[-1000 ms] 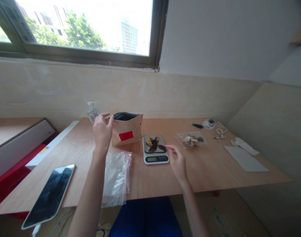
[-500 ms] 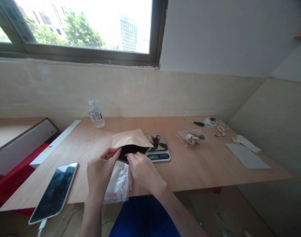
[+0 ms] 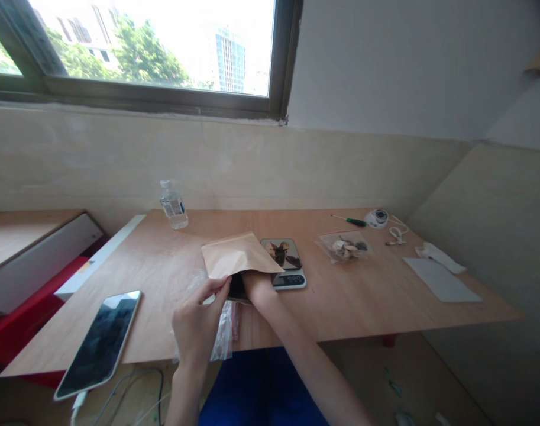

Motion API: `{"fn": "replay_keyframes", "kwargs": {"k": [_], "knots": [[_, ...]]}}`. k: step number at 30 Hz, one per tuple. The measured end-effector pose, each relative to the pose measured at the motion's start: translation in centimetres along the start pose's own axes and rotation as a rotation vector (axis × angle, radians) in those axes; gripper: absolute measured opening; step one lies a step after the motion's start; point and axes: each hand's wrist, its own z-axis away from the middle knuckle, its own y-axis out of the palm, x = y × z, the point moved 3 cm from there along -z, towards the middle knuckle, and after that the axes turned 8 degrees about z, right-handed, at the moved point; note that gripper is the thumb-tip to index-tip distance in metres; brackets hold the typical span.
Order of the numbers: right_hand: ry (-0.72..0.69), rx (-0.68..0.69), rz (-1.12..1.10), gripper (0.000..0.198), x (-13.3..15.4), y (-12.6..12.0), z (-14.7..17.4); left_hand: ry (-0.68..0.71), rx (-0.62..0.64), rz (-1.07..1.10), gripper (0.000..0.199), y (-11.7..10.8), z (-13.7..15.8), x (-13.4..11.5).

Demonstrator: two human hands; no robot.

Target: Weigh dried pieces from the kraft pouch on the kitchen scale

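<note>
A brown paper bag (image 3: pixel 236 254) lies with its dark mouth facing me. My left hand (image 3: pixel 203 313) pinches the upper edge of that mouth between thumb and fingers. My right hand (image 3: pixel 257 287) reaches into the bag up to the wrist, so its fingers are hidden. Just behind the bag's right corner stands a kitchen scale (image 3: pixel 298 278), with dark brown dried pieces (image 3: pixel 282 253) on its plate. Clear zip bags (image 3: pixel 225 334) lie under my left wrist, at the table's front edge.
A phone (image 3: pixel 99 343) with a cable overhangs the table's front left edge. A water bottle (image 3: pixel 174 206) stands at the back. To the right are a zip bag of dried pieces (image 3: pixel 347 247), a screwdriver (image 3: pixel 355 222), a small white camera (image 3: pixel 378 218) and a white sheet (image 3: pixel 442 279).
My right hand has gone deeper into the paper bag, and its fingers are now out of sight. My left hand has shifted right along the bag's edge.
</note>
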Motion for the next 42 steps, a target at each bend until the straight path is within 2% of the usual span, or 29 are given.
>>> {"fn": "replay_keyframes", "kwargs": {"k": [5,8,12,15,18,21,24,27,29,32,36,42], "knots": [[0.014,0.037,0.051,0.046,0.2,-1.9,1.4,0.004,-0.018,0.000,0.019,-0.1,0.2,-0.2],[-0.005,0.037,0.053,0.043,1.2,-3.8,2.7,0.012,-0.011,0.004,0.019,-0.1,0.1,-0.2],[0.052,0.094,0.006,0.039,2.9,-7.0,4.4,0.010,-0.015,-0.003,0.019,-0.1,-0.3,-0.2],[0.042,0.078,-0.148,0.042,4.4,-9.7,4.9,-0.012,-0.045,-0.029,0.019,-0.2,-0.7,-0.6],[0.050,-0.018,-0.415,0.031,4.9,-12.2,5.2,-0.029,-0.075,-0.087,0.018,-0.3,-1.8,-1.2],[0.208,-0.090,-0.678,0.023,3.6,-13.9,5.6,-0.006,-0.123,-0.088,0.021,0.0,-3.8,-1.9],[0.343,-0.212,-0.752,0.032,0.9,-14.7,6.0,0.085,-0.179,0.118,0.029,0.3,-6.3,-2.4],[0.417,-0.354,-0.626,0.034,-2.5,-14.6,6.4,0.187,-0.233,0.220,0.039,0.4,-7.5,-2.5],[0.445,-0.372,-0.529,0.035,-4.3,-13.6,6.6,0.237,-0.211,0.205,0.042,0.7,-7.3,-2.3],[0.422,-0.281,-0.425,0.034,-5.7,-11.0,6.8,0.236,-0.103,0.170,0.042,1.7,-5.8,-1.4],[0.313,-0.188,-0.266,0.027,-5.7,-8.1,6.2,0.164,-0.016,0.163,0.041,3.0,-3.6,0.5],[0.124,-0.118,0.150,0.024,-5.5,-6.4,4.6,0.090,0.035,0.169,0.040,3.6,-2.6,2.0]]}}
